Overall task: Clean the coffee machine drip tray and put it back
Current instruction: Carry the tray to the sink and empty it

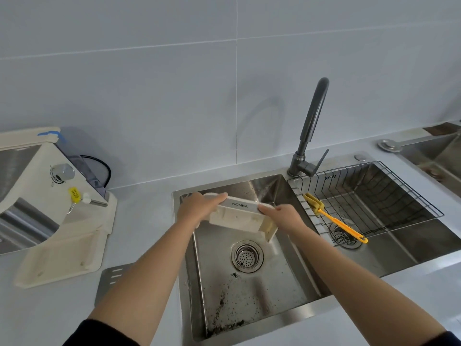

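Observation:
I hold the cream drip tray [240, 217] over the left sink basin [249, 290], tipped so its underside faces me and its KONKA front strip points up. My left hand [197, 208] grips its left end and my right hand [283, 217] grips its right end. The cream coffee machine [37, 196] stands on the counter at the left, with its base slot bare. A metal grate plate [112, 280] lies flat on the counter between the machine and the sink. Dark coffee grounds speckle the basin floor near the front.
A dark gooseneck tap [310, 131] rises behind the divider between the basins. The right basin holds a wire rack [374, 196] with a yellow brush [334, 221] lying across it. A strainer drain [247, 255] sits mid-basin. Another sink [434, 151] shows at the far right.

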Motion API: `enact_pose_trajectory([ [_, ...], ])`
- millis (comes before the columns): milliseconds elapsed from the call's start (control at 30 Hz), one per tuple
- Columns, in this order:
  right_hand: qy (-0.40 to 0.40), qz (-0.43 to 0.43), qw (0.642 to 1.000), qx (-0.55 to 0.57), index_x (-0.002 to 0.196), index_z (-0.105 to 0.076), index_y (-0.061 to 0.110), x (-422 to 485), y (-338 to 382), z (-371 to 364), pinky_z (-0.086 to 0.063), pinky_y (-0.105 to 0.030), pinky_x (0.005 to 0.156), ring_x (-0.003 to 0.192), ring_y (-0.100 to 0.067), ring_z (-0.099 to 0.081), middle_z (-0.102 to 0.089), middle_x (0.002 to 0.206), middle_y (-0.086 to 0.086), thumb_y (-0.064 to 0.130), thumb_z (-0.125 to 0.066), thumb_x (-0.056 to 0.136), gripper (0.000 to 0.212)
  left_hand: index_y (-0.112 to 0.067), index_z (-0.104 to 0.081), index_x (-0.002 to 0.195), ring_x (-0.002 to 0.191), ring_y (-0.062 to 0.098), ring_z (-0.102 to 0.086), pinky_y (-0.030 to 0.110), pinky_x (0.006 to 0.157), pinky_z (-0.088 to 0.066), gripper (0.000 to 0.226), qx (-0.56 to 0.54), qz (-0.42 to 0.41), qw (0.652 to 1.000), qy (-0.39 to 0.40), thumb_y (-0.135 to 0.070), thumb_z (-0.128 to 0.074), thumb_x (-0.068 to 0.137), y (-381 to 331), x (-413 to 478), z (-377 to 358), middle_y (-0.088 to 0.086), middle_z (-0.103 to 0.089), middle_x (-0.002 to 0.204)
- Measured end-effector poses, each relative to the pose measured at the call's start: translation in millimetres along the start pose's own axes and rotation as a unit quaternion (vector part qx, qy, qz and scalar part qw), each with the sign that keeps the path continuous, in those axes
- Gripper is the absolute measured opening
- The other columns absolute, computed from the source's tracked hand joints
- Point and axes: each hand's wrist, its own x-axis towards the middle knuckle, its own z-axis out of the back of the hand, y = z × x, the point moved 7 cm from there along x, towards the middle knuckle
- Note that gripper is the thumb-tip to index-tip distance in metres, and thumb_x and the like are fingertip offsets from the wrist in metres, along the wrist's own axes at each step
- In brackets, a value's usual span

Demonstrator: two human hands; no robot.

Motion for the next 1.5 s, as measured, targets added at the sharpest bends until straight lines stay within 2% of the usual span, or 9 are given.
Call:
enact_pose_trajectory([
  [133, -0.061, 0.075, 0.995, 0.005, 0.055, -0.044, 0.017, -4.6, 32.2, 17.5, -0.027, -0.021, 0.048, 0.049, -0.01, -0.037, -0.041, 0.054, 0.003, 0.043, -0.061, 0.082, 0.041, -0.007, -0.059, 0.094, 0.067, 0.015, -0.054, 0.024, 0.052, -0.035, 0.071, -0.027, -0.025, 0.999, -0.039, -0.072, -0.053, 0.067, -11.9, 0.4, 22.2, -0.003, -0.056, 0.073],
  [300, -0.008, -0.05, 0.999, 0.002, 0.077, -0.061, 0.002, 1.7, -25.1, -12.7, -0.049, -0.028, 0.062, 0.061, -0.016, -0.05, -0.058, 0.074, -0.01, 0.04, -0.063, 0.082, 0.038, -0.006, -0.057, 0.112, 0.086, 0.022, -0.056, 0.031, 0.073, -0.048, 0.077, 0.01, 0.025, 0.999, 0.028, -0.071, -0.051, 0.072, 23.3, -14.5, -21.9, 0.004, -0.061, 0.1],
  [433, 0.01, -0.114, 0.991, -0.064, 0.059, -0.043, 0.01, 1.5, -57.8, -27.5, -0.034, -0.023, 0.049, 0.051, -0.012, -0.04, -0.044, 0.061, -0.003, 0.04, -0.064, 0.082, 0.043, -0.003, -0.047, 0.128, 0.121, 0.031, -0.05, 0.036, 0.095, -0.043, 0.082, -0.004, 0.075, 0.993, 0.094, -0.065, -0.054, 0.075, 49.2, -29.4, -50.9, 0.014, -0.048, 0.138],
  [700, -0.076, 0.064, 0.994, -0.035, 0.054, -0.047, 0.017, -7.6, 26.6, 15.0, -0.028, -0.018, 0.04, 0.043, -0.007, -0.037, -0.043, 0.05, 0.005, 0.042, -0.058, 0.084, 0.041, -0.01, -0.056, 0.081, 0.084, 0.026, -0.058, 0.028, 0.062, -0.039, 0.066, -0.003, -0.008, 0.999, -0.045, -0.075, -0.047, 0.069, -1.4, -17.3, 11.7, 0.003, -0.059, 0.083],
  [833, 0.011, -0.042, 0.997, -0.06, 0.061, -0.048, 0.013, -11.6, -28.4, -18.3, -0.034, -0.012, 0.035, 0.044, -0.006, -0.041, -0.049, 0.058, 0.003, 0.036, -0.057, 0.087, 0.036, -0.008, -0.061, 0.104, 0.078, 0.02, -0.059, 0.033, 0.076, -0.052, 0.07, 0.042, 0.019, 0.998, 0.051, -0.07, -0.043, 0.077, 34.0, -29.3, -33.7, 0.005, -0.064, 0.099],
  [967, 0.02, -0.099, 0.991, -0.085, 0.06, -0.043, 0.012, -9.0, -63.6, -30.9, -0.032, -0.02, 0.046, 0.049, -0.01, -0.039, -0.043, 0.059, 0.0, 0.04, -0.059, 0.085, 0.04, -0.008, -0.05, 0.127, 0.122, 0.03, -0.049, 0.038, 0.099, -0.041, 0.078, 0.047, 0.065, 0.992, 0.093, -0.069, -0.043, 0.079, 57.4, -42.6, -61.4, 0.011, -0.048, 0.139],
  [1200, -0.051, -0.019, 0.997, -0.06, 0.052, -0.045, 0.014, 2.0, -17.2, 1.9, -0.03, -0.021, 0.044, 0.044, -0.009, -0.039, -0.044, 0.051, 0.003, 0.043, -0.06, 0.083, 0.045, -0.007, -0.051, 0.123, 0.106, 0.028, -0.056, 0.028, 0.072, -0.037, 0.08, 0.025, 0.058, 0.998, 0.029, -0.07, -0.044, 0.075, 26.8, -29.4, -29.2, 0.008, -0.058, 0.119],
  [1333, 0.019, -0.098, 0.992, -0.073, 0.063, -0.05, 0.009, -6.4, -56.5, -19.1, -0.035, -0.02, 0.047, 0.051, -0.012, -0.044, -0.048, 0.06, -0.002, 0.039, -0.059, 0.086, 0.039, -0.021, -0.052, 0.071, 0.082, 0.018, -0.055, 0.026, 0.073, -0.039, 0.048, 0.047, 0.033, 0.994, 0.088, -0.067, -0.042, 0.08, 38.1, -37.9, -52.1, -0.004, -0.053, 0.086],
  [1500, 0.006, -0.091, 0.994, -0.062, 0.061, -0.048, 0.007, -11.1, -55.3, -18.4, -0.033, -0.024, 0.052, 0.054, -0.015, -0.043, -0.046, 0.061, -0.005, 0.038, -0.059, 0.086, 0.041, -0.008, -0.059, 0.106, 0.095, 0.023, -0.061, 0.028, 0.081, -0.044, 0.069, 0.041, 0.022, 0.997, 0.062, -0.069, -0.044, 0.078, 43.6, -40.8, -51.0, 0.007, -0.064, 0.107],
])
